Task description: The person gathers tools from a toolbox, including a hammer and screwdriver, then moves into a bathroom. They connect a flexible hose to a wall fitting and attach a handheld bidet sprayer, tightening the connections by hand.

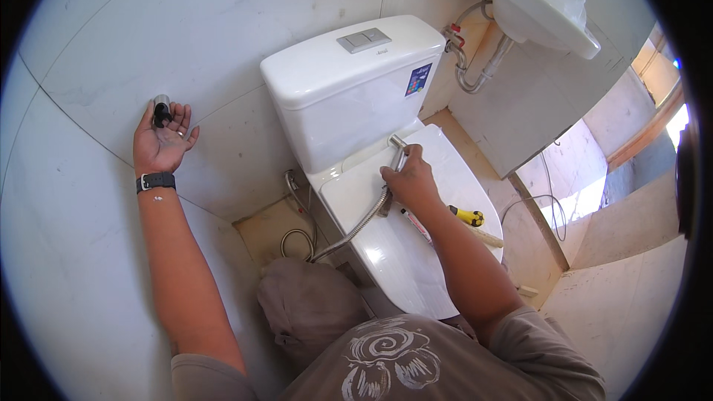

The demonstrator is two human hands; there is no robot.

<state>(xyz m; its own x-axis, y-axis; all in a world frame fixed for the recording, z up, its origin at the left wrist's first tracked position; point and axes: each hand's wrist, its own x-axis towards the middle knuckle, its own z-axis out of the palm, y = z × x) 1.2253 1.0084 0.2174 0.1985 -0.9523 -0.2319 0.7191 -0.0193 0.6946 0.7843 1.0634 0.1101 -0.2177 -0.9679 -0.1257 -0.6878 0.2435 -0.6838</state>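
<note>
My left hand [165, 141] is raised against the wall, palm up, fingers loosely curled. Between its thumb and forefinger is a short metal cylinder with a black inside [161, 110], which looks like a sprayer holder; whether it is fixed to the wall I cannot tell. Over the toilet lid [397, 267], my right hand [412, 182] grips a chrome bidet sprayer [399, 150], its head toward the tank. From its lower end a ribbed metal hose [364, 220] runs down to the left over the lid edge.
The white toilet tank [356, 74] stands against the wall. On the lid by my right forearm lie a yellow-and-black handled tool [468, 215], a red-and-white pen-like stick [416, 225] and a beige strip [486, 236]. A washbasin [535, 7] with a drain pipe [490, 68] hangs at upper right.
</note>
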